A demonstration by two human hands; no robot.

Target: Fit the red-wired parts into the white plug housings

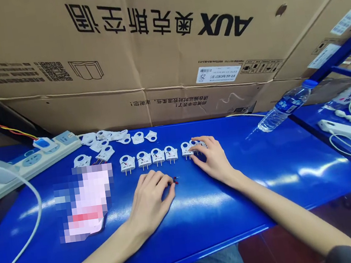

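A row of several small white plug halves (149, 158) with metal pins lies on the blue table (265, 171). My right hand (213, 157) rests at the right end of the row, fingers curled over a white plug part (187, 149). My left hand (152, 197) lies just in front of the row, its fingertips pinched on a tiny red and dark component (175, 180). More white plug shells (111, 137) are scattered further back.
A large cardboard box (158, 51) walls off the back. A white power strip (43, 155) with a cord lies at left, a blurred patch (84, 201) beside my left hand, a water bottle (284, 108) on its side at right, and cables and adapters (343, 128) at far right.
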